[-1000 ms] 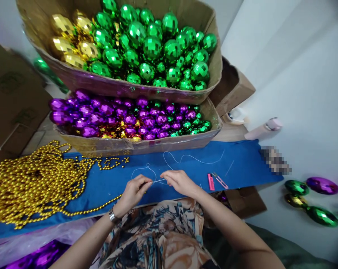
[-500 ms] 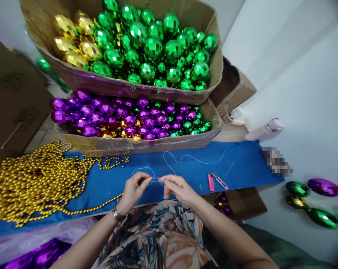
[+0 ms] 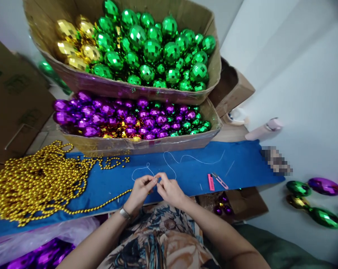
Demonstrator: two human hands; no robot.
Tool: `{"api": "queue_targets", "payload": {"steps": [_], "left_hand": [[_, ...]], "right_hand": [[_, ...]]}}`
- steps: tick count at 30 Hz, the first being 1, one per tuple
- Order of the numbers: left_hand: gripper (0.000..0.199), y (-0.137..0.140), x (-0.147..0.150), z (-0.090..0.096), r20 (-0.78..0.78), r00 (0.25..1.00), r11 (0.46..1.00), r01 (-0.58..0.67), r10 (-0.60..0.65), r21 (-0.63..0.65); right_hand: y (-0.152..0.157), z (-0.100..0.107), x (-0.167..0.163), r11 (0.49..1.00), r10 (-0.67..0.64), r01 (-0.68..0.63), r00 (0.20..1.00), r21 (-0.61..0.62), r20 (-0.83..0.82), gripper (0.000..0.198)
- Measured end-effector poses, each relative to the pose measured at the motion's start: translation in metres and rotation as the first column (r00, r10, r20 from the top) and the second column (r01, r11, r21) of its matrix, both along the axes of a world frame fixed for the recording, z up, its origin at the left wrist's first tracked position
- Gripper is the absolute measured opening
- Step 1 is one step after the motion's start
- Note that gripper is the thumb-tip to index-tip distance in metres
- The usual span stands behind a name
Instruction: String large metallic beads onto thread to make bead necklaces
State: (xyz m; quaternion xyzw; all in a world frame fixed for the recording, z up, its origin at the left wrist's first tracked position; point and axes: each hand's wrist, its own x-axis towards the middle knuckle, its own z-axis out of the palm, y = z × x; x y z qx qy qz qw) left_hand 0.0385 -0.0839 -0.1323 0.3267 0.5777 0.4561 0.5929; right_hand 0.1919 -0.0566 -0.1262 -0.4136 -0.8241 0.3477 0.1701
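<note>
White thread (image 3: 180,162): lies in loose curves over the blue cloth (image 3: 242,160); on the left a loop runs in to the fingertips, while a longer wavy length spreads out to the right.
Left hand (image 3: 139,191): thumb and forefinger closed in a pinch where the loop of thread reaches them.
Right hand (image 3: 170,191): curled, its forefinger meeting the left fingertips; whether it also grips the thread is too fine to tell.
Gold bead strand (image 3: 110,203): trails from the gold bead heap (image 3: 40,183) up to the left hand, which hides where it leads; cannot tell if it is held.
Step in hand: by the look of it, close fingertip work on the thread, both hands brought together at the near edge of the cloth.
Next move: seems to call for a steady left pinch, a precise right fingertip and enough slack that the thread does not snag.
Pink tools: pink-handled snips (image 3: 220,181) and a small pink block (image 3: 211,182) lie side by side on the cloth, right of the hands, untouched.
Cardboard behind: an upper box (image 3: 124,87) of green and gold baubles, above a lower box (image 3: 149,147) holding mostly purple and green ones.
</note>
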Motion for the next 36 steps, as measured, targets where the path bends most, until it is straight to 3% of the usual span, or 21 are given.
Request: {"api": "queue_targets", "payload": {"steps": [2,5,8,15,19,21,26,32,36], "left_hand": [[0.035,0.001,-0.003,-0.001,0.052,0.999,1.0,-0.01,0.011,-0.008],[0.032,0.001,-0.009,-0.002,0.113,0.993,1.0,0.01,-0.009,-0.005],[0.032,0.001,-0.015,-0.003,0.057,0.994,0.995,0.097,-0.097,0.014],[0.033,-0.002,-0.014,0.0,0.021,0.946,0.947,0.322,-0.322,-0.001],[0.033,-0.003,-0.009,0.001,-0.012,0.983,0.983,0.183,-0.183,0.001],[0.033,-0.003,-0.008,0.002,-0.04,0.991,0.992,0.129,-0.129,0.011],[0.03,-0.002,-0.006,0.006,-0.1,0.988,0.987,0.131,-0.122,0.088],[0.024,-0.003,-0.005,0.003,-0.326,0.941,0.941,0.188,-0.09,0.282],[0.019,-0.005,-0.003,-0.004,-0.488,0.872,0.886,0.206,0.025,0.414]], "right_hand": [[0.001,-0.001,0.005,0.999,-0.021,0.022,0.998,0.024,-0.051,0.023],[0.004,-0.003,0.014,0.983,0.032,-0.027,0.999,0.181,-0.028,0.019],[0.01,-0.004,0.02,0.954,0.052,-0.063,0.998,0.293,0.047,0.024],[0.02,-0.004,0.013,0.937,0.083,-0.096,0.995,0.336,0.051,0.021],[0.011,0.002,0.008,0.895,-0.067,0.069,0.998,0.44,-0.019,0.025],[0.004,0.006,0.008,0.874,-0.063,0.071,0.997,0.481,-0.034,0.025],[-0.005,0.005,0.002,0.874,-0.096,0.103,0.995,0.474,-0.04,0.022],[-0.004,0.006,-0.002,0.906,-0.179,0.202,0.979,0.371,-0.096,0.021],[-0.005,0.003,-0.006,0.879,-0.2,0.163,0.979,0.448,0.034,0.019]]}}
